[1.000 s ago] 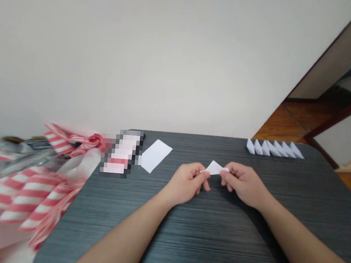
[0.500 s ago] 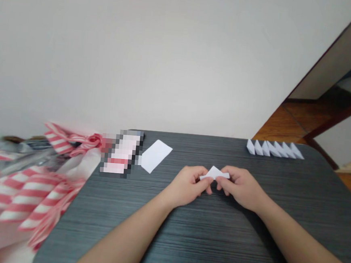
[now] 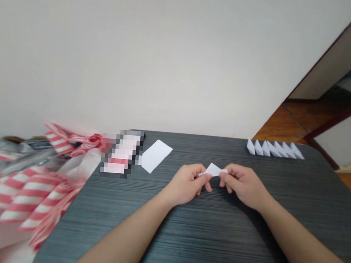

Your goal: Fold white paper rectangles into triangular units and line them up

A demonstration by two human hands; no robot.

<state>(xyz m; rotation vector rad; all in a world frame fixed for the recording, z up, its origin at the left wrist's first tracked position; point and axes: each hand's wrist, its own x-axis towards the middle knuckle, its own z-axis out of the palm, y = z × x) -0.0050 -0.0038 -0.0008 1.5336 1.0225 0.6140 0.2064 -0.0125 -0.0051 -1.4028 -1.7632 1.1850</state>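
Left hand [image 3: 186,184], right hand [image 3: 243,186] half-closed, each pinching opposite end of folded white paper [image 3: 213,170] above table [image 3: 215,240]; grip looks even, adequate.

Two bare forearms [image 3: 118,236] tapering to slim wrists and long, slender fingers [image 3: 204,181]

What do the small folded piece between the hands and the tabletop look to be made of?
The folded piece looks like plain white paper: matte, thin-edged, with sharp creases. The tabletop looks like dark grey laminate, with a fine streaked grain and a slight sheen, though real stained wood can't be ruled out from this view.
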